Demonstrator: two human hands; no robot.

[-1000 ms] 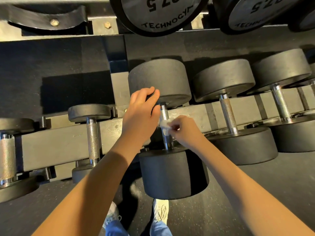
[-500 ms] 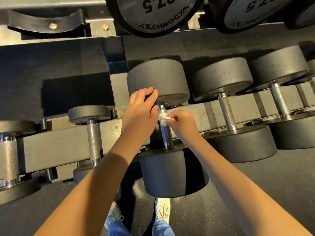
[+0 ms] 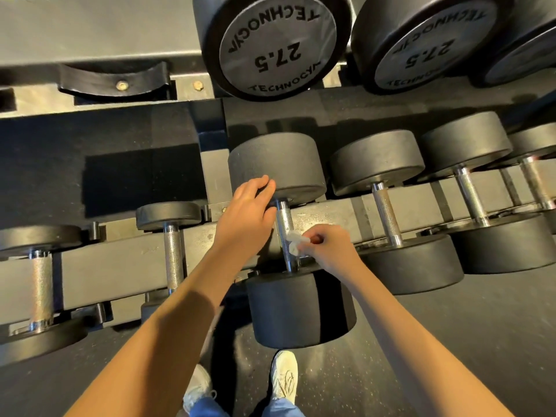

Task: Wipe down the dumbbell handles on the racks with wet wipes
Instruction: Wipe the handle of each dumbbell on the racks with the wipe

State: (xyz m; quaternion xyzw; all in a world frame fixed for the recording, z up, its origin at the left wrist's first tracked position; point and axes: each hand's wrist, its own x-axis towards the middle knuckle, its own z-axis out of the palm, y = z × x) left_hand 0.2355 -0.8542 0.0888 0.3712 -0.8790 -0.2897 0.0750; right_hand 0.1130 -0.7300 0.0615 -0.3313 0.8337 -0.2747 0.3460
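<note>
Two hands at one dumbbell [image 3: 301, 311] on the rack [image 3: 120, 260]: left hand [image 3: 246, 218] rests loose on the head [image 3: 276, 164] above the handle [image 3: 284, 218], right hand [image 3: 328, 248] has its grip pinched on a crumpled wet wipe [image 3: 296, 243] against the handle's lower half. Wipe's limp, probably damp. The heavy dumbbell won't budge, so wrap the wipe round the handle.

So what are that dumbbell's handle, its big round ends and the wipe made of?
Handle: likely steel, shiny, cross-hatched middle.
Ends: probably rubber coating, matte black, no glare.
Wipe: thin white sheet, crumpled; fibre unclear.
</note>
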